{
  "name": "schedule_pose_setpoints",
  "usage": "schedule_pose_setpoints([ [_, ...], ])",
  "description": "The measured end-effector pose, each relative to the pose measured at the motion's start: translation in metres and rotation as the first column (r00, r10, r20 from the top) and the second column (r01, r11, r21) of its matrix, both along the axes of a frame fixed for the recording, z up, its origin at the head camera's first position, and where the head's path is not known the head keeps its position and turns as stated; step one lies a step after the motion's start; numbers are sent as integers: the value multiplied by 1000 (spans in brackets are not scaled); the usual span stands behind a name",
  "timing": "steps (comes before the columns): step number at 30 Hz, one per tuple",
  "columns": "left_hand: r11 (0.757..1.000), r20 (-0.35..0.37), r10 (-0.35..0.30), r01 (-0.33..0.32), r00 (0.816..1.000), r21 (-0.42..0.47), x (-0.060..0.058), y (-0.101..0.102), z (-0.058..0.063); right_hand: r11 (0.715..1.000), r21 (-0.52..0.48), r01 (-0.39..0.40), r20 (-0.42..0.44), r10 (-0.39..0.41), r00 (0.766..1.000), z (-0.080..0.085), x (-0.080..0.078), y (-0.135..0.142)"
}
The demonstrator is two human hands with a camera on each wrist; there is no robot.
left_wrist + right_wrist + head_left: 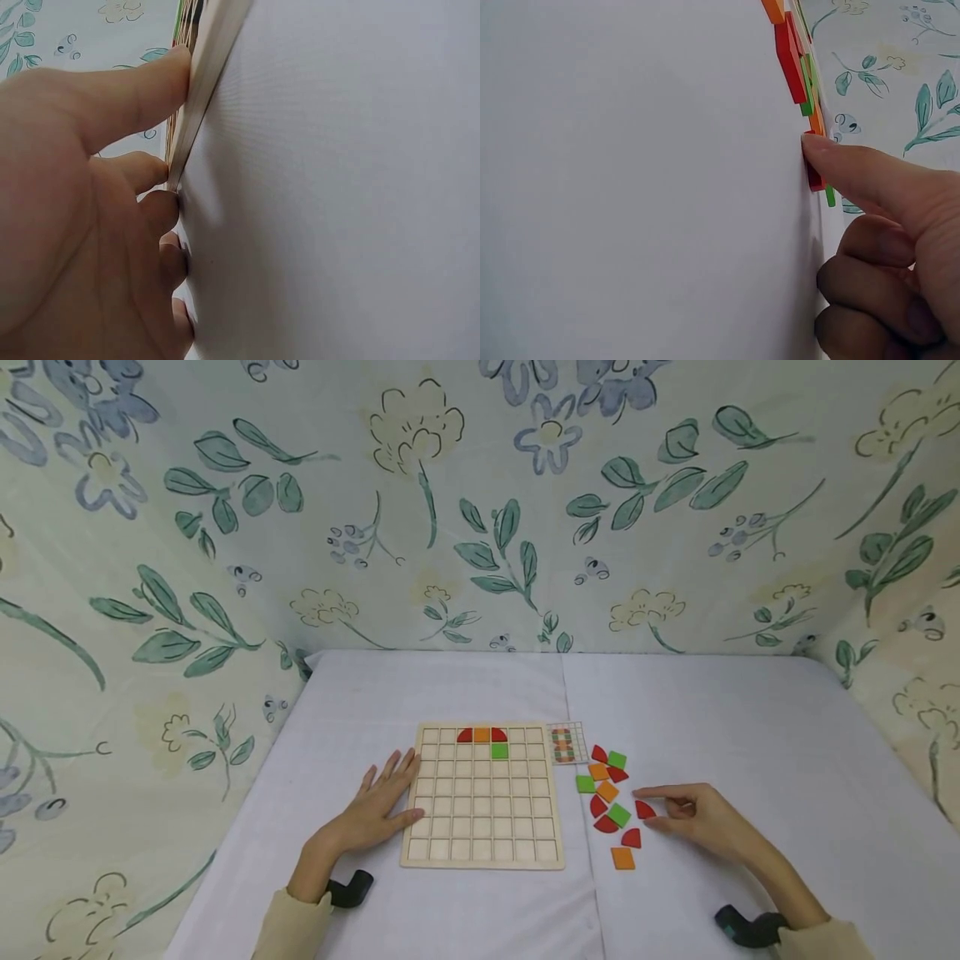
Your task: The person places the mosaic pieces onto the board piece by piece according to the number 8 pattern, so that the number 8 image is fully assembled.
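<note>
Red quarter-circle [644, 810] between thumb and forefinger of right hand [703, 820], grip unclear; could skid if pinched askew, with left hand [372, 811] spread.

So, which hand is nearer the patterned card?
Right: the right hand is at a red piece, right of the card; the left hand is left of it, across the board.

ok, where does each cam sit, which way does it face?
Head: worn on the head, looking forward and down at the board; left hand, right hand and both sleeves show.
Left wrist: on that wrist, facing the board's edge; palm, thumb and fingers show.
Right wrist: on that wrist, facing white cloth and a red tile; thumb and curled fingers show.
Shared, head and left wrist: left hand, board.
</note>
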State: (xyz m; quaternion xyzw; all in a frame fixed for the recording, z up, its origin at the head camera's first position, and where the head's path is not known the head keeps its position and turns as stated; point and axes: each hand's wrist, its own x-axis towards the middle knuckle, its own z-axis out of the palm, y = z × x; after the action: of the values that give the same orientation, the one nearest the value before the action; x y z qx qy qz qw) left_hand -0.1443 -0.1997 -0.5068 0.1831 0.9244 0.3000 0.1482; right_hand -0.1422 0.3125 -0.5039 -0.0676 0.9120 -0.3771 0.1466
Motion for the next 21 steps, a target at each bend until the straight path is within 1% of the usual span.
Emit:
schedule_pose_setpoints([
  [4, 1000, -2, -3, 3, 1000, -1, 0, 0, 0, 1000, 14, 14, -38, -14, 999, -3, -2, -1],
  [8, 1000, -8, -2, 2, 1000, -2, 0, 0, -1, 996, 47, 73, -108, -67, 992, -7, -4, -2],
  [10, 1000, -9, -3, 3, 1000, -1, 0, 0, -2, 994, 53, 91, -115, -84, 990, -7, -4, -2],
  [11, 1000, -8, -3, 3, 1000, 0, 0, 0, -2, 995, 52, 84, -111, -78, 991, -7, -4, 0],
  [12, 1000, -8, -3, 3, 1000, 0, 0, -1, -2, 998, 32, 61, -94, -58, 994, -5, -5, 2],
  [14, 1000, -5, -4, 4, 1000, 3, 0, -1, -2, 1000, -12, -8, -55, 8, 998, -3, -6, 8],
  [17, 1000, -4, -3, 3, 1000, 3, 0, -1, -1, 990, -67, -127, -26, 125, 992, 0, -11, 17],
  [19, 1000, -3, -4, 4, 1000, 4, 0, -1, -1, 984, -83, -157, -20, 155, 988, 0, -13, 20],
  [21, 1000, -3, -4, 4, 1000, 5, 0, -1, -1, 985, -86, -147, -20, 146, 989, 0, -15, 21],
])
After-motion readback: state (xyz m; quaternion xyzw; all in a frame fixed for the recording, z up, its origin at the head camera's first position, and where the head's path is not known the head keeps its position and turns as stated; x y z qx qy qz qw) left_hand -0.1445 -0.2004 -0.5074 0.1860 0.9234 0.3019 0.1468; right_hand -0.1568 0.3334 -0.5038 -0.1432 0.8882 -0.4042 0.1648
